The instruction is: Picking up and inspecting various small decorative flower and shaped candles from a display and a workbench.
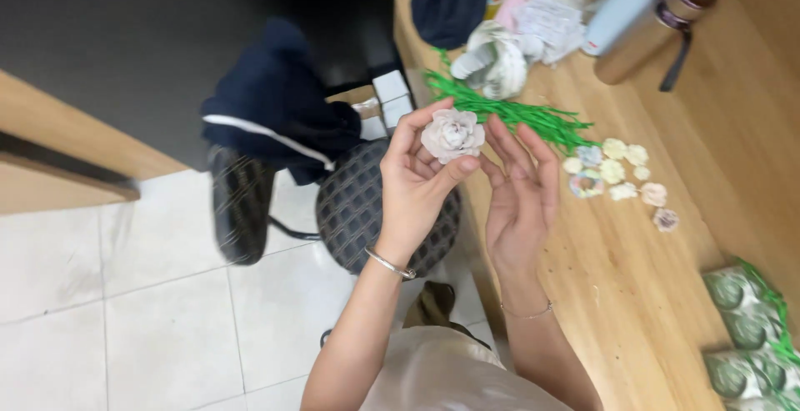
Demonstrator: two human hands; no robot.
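Observation:
My left hand (414, 179) holds a pale pink-white artificial flower head (452, 134) between thumb and fingertips, raised above the edge of the wooden table (633, 294). My right hand (521, 186) is beside it, palm turned inward, fingers spread, fingertips close to the flower's right side; whether they touch it I cannot tell. A silver bangle sits on my left wrist and a thin bracelet on my right. Behind the flower lies a bunch of green wire stems (525, 115). Several small pastel flower heads (612, 169) lie loose on the table to the right.
A round checked stool (358, 207) with a dark blue garment (275, 111) stands on the white tiled floor. On the table's far end are a white bundle (497, 61), packets, a light blue bottle (617, 11) and a brown flask (658, 32). Green-wrapped packs (746, 328) lie bottom right.

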